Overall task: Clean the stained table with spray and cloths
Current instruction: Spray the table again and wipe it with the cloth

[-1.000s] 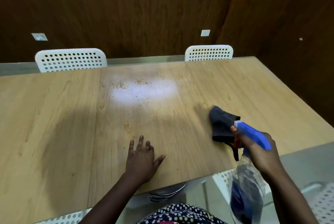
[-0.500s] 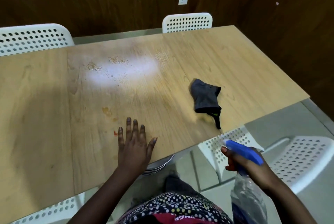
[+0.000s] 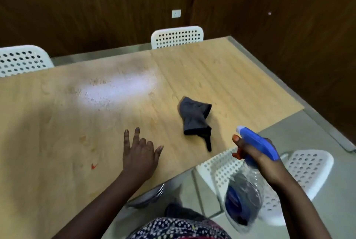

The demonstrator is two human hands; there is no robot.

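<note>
My right hand [image 3: 256,154] grips a clear spray bottle [image 3: 244,198] with a blue trigger head [image 3: 258,142], held beyond the table's near right corner, nozzle pointing over the wooden table [image 3: 221,76]. A crumpled dark grey cloth [image 3: 195,118] lies on the table just left of the nozzle. My left hand [image 3: 139,155] rests on the table near its front edge, two fingers straight, the others bent. Crumbs and wet specks [image 3: 100,92] spread across the far middle. Brown stains [image 3: 83,138] and a small red mark [image 3: 94,166] sit left of my left hand.
Two white perforated chairs stand at the far side, one at the left [image 3: 21,59] and one at the centre [image 3: 177,36]. Another white chair [image 3: 306,165] is under my right arm. Dark wood walls [image 3: 96,7] close the room behind and on the right.
The view has shifted left and down. My right hand pulled the bottle back off the table, then raised it toward the corner. Two fingers of my left hand have curled.
</note>
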